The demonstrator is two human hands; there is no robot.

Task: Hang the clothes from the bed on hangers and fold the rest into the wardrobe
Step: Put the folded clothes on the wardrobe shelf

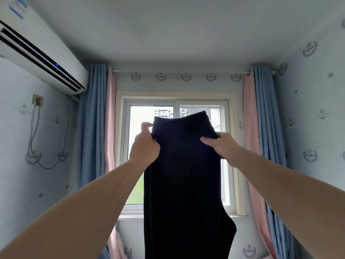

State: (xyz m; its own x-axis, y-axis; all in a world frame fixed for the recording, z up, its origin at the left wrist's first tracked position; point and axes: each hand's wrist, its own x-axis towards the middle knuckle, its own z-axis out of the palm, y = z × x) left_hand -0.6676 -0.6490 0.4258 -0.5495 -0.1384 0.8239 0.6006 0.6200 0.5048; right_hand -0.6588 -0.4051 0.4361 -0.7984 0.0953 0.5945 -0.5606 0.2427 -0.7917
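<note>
A pair of dark, almost black trousers (184, 184) hangs full length in front of the window, held up at arm's length. My left hand (144, 146) grips the left side of the waistband, fingers curled round the fabric. On the other side, my right hand (222, 144) pinches the right edge of the waist, thumb lying on the front of the cloth. The legs drop straight down and run out of the bottom of the view. The bed, the hangers and the wardrobe are out of view.
A window (175, 156) with blue and pink curtains (93, 128) fills the far wall. An air conditioner (37, 49) is mounted high on the left wall, with a socket and cable (37, 101) below it. Patterned wallpaper covers the right wall.
</note>
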